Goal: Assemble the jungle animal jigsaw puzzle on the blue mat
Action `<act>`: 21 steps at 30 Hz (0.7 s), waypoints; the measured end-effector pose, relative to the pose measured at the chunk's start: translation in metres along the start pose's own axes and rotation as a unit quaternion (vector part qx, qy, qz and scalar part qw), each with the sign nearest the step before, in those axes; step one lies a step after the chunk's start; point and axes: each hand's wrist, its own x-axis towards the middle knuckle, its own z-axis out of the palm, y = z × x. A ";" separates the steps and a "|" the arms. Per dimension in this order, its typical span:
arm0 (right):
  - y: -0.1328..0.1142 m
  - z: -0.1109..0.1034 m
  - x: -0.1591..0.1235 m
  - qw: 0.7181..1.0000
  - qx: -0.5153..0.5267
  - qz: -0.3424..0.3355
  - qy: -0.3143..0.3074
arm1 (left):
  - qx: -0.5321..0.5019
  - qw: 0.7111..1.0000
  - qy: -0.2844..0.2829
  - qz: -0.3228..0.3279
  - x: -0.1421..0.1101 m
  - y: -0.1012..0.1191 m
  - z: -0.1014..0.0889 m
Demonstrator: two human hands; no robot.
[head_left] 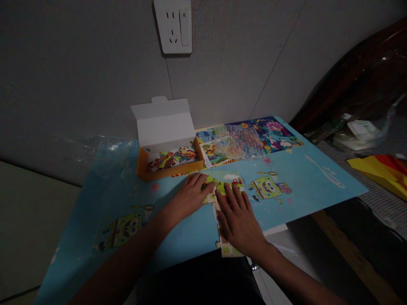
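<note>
A partly joined jigsaw puzzle [231, 176] with a green farm scene lies on the blue cartoon-printed table. A strip of puzzle pieces [231, 250] runs from it toward the table's near edge. The left edge of the puzzle is under the fingertips of my left hand [190, 195], whose fingers are loosely bent and apart. My right hand [238, 220] lies flat across the pieces with its fingers spread, covering part of the picture. I see nothing gripped in either hand. Behind my left hand stands an opened orange box [171, 170] with loose puzzle pieces [171, 159] inside.
Clear plastic wrap [241, 142] lies over colourful picture sheets [276, 133] at the back of the table [305, 182]. More clear plastic [112, 148] sits left of the box. A wall socket [174, 27] is above. A yellow and red packet [378, 169] lies on the right.
</note>
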 end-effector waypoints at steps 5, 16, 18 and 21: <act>0.001 0.001 0.000 1.000 0.002 -0.005 0.002 | 0.000 1.000 -0.003 -0.026 0.003 0.001 -0.004; 0.002 0.002 -0.002 1.000 -0.010 -0.013 0.010 | -0.015 0.998 0.053 -0.043 0.014 0.003 0.015; 0.002 0.001 -0.002 1.000 -0.008 -0.016 0.008 | -0.020 0.997 0.045 -0.056 0.015 0.006 0.013; 0.003 0.001 -0.002 1.000 -0.003 -0.012 0.000 | -0.016 0.996 0.035 -0.075 0.018 0.010 0.009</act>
